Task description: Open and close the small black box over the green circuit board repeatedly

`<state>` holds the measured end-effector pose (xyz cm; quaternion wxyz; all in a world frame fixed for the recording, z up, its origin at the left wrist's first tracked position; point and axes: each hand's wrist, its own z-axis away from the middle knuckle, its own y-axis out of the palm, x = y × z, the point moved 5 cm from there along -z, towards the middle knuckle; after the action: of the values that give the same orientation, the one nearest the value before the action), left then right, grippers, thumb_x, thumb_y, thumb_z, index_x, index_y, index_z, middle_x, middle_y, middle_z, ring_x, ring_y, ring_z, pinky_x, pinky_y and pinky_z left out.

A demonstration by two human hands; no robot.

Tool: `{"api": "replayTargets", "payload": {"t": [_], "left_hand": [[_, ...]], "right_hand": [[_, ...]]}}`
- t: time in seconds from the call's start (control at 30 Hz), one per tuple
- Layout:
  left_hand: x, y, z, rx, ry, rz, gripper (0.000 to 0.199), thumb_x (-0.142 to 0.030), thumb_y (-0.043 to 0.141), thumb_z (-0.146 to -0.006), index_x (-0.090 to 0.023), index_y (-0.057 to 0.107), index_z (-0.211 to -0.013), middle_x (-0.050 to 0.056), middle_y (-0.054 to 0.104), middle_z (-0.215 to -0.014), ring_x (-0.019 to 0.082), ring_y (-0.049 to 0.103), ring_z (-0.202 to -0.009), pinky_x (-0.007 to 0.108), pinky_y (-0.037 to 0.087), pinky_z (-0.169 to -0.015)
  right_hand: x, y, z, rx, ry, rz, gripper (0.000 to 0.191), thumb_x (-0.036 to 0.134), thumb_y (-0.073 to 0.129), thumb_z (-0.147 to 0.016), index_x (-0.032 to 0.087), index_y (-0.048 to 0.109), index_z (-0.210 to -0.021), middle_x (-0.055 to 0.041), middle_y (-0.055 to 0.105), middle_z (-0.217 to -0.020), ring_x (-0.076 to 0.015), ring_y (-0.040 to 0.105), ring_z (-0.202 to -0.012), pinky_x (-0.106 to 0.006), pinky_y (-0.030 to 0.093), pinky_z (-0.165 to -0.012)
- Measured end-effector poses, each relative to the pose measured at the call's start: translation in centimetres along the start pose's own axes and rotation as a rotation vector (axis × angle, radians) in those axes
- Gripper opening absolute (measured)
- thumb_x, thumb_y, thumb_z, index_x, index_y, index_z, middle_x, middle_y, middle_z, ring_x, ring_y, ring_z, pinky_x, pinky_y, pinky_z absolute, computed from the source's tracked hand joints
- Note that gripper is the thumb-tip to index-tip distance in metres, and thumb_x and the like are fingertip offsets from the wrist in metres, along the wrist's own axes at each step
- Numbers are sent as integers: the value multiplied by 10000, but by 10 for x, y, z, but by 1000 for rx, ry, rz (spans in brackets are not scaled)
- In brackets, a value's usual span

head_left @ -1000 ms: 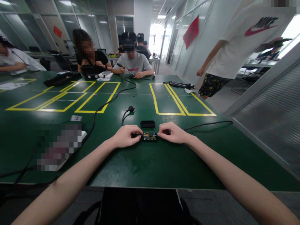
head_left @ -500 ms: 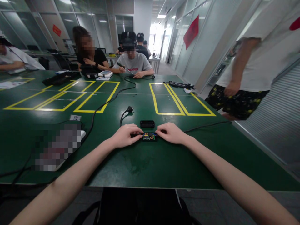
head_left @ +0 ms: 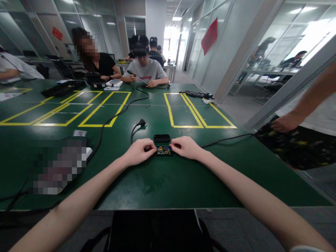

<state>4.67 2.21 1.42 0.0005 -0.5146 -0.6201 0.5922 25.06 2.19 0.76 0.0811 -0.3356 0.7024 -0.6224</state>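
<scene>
An opened black power adapter lies on the green table in front of me, its circuit board with coils and coloured parts facing up. My left hand pinches its left end between thumb and fingers. At the opposite end, my right hand is closed in a pinch at the edge, where the cable comes in. Just behind the adapter sits an empty black case half. A cable with a black plug runs behind my left hand, and another cable leads off to the right. My fingertips partly hide what they grip.
A blurred-out device with cables lies at the left. Yellow tape outlines mark the table. Black tool-like gear lies at the far right. Across the table a co-worker holds a screwdriver; another person stands at the right edge.
The view has shifted slightly right, so the table items sit further left. The standing person has moved toward the right edge. Both hands keep nearly the same pinch on the adapter.
</scene>
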Motion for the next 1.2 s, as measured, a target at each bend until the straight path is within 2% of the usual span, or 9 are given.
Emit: {"api": "replayTargets", "payload": {"t": [0.17, 0.27, 0.43, 0.6, 0.8, 1.0, 1.1, 1.2], "left_hand": [[1, -2, -2, -61, -41, 31, 153, -281, 632, -883, -177, 732, -833, 6, 640, -734, 146, 548, -667, 260, 441, -639], [3, -3, -2, -65, -42, 50, 150, -265, 636, -885, -174, 726, -807, 11, 652, -750, 145, 558, -678, 264, 449, -658], [5, -2, -2, -4, 4, 30, 221, -283, 619, -913, -169, 656, -728, 17, 651, -794, 142, 564, -696, 258, 444, -669], [4, -3, -2, 61, 50, 1, 214, -273, 570, -946, -178, 635, -765, 30, 657, -860, 161, 602, -764, 267, 456, -704], [2, -3, -1, 76, 92, -100, 168, -253, 546, -954, -193, 645, -833, 42, 662, -935, 182, 633, -838, 291, 485, -765], [1, -2, 1, 1, 101, -43, 128, -251, 571, -922, -192, 678, -881, 63, 670, -1015, 201, 660, -938, 323, 528, -867], [8, -7, -1, -90, 2, -9, 163, -275, 578, -926, -189, 709, -968, 66, 700, -1009, 208, 667, -922, 334, 547, -839], [17, -10, -5, -180, -91, -105, 228, -305, 589, -927, -173, 731, -1046, 96, 726, -1067, 262, 654, -1051, 421, 527, -955]], "right_hand": [[-2, -1, -2, -29, 41, 30, 316, 277, 546, -959, 211, 569, -651, -17, 612, -619, -159, 538, -578, -274, 271, -591], [-3, 0, -2, -18, 58, 31, 308, 286, 549, -961, 211, 583, -665, -21, 628, -636, -164, 554, -593, -274, 282, -597], [-2, 0, -3, 9, 43, 57, 295, 278, 537, -968, 209, 586, -685, -27, 634, -661, -168, 559, -621, -274, 292, -611], [-2, -3, -5, 40, 4, 55, 273, 277, 545, -975, 209, 586, -714, -34, 637, -697, -178, 569, -667, -277, 328, -648], [-4, -4, -5, 6, 10, 31, 243, 275, 586, -951, 205, 600, -718, -29, 650, -722, -169, 566, -680, -274, 351, -664], [-10, -1, -4, -90, 59, -17, 199, 262, 629, -889, 206, 563, -709, 12, 586, -681, -145, 516, -635, -270, 348, -669], [-19, -1, -3, -197, 145, -130, 140, 303, 643, -879, 206, 600, -788, 21, 552, -692, -151, 514, -643, -268, 364, -646], [-29, 0, -5, -268, 234, -204, 161, 337, 613, -912, 188, 674, -927, -15, 593, -800, -168, 544, -701, -295, 415, -687]]}}
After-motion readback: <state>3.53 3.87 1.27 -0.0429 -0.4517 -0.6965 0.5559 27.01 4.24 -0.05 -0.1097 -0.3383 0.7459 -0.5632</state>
